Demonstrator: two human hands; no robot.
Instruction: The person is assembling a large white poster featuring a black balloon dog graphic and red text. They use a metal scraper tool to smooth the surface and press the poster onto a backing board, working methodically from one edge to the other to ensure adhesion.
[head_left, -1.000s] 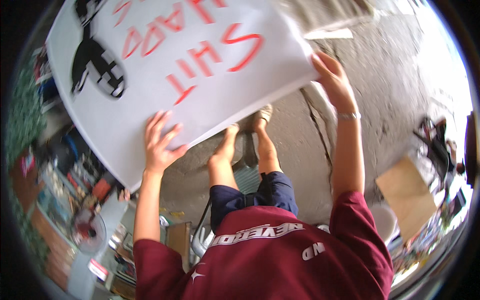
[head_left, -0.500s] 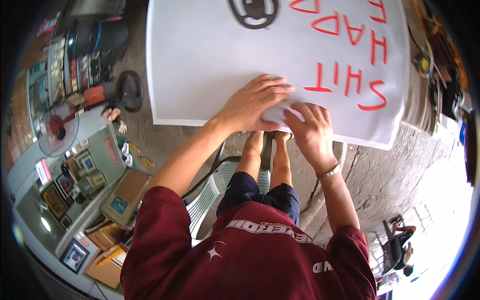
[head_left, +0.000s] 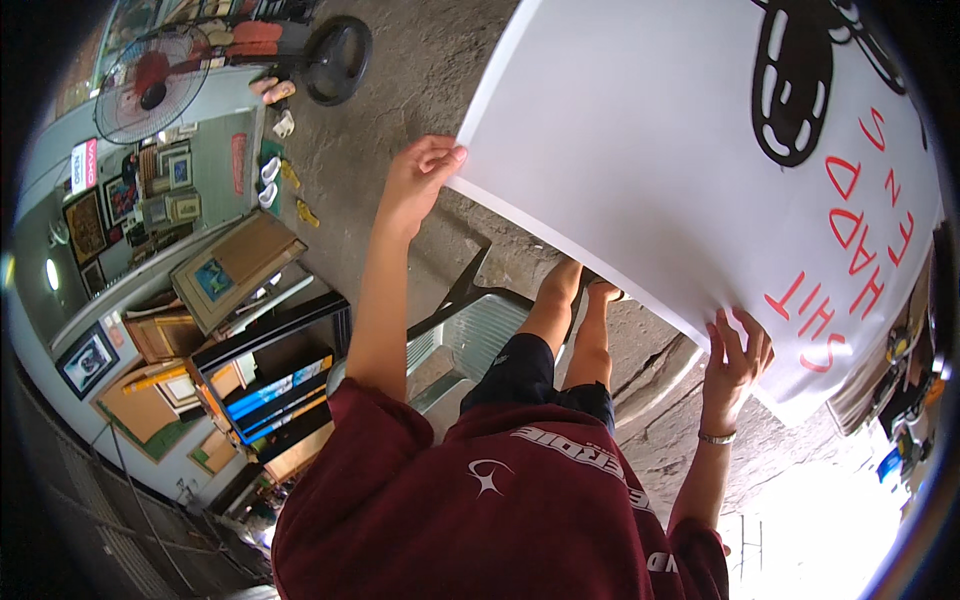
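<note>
A large white poster sheet slants across the upper right of the head view, bearing red hand-drawn letters and a black drawing. My left hand pinches its left corner between thumb and fingers. Along the near edge, my right hand has bent, slightly spread fingertips on the white surface and seems to grip the edge; the underside is hidden. A metal bracelet circles my right wrist.
A plastic armchair is close by my legs. Leaning at left are picture frames and a black-framed rack. Farther up are a standing fan, a round black base and footwear on the concrete floor.
My hands, together on the sheet before, are now far apart, the left at the corner and the right on the near edge. The sheet has shifted right and turned clockwise in view.
</note>
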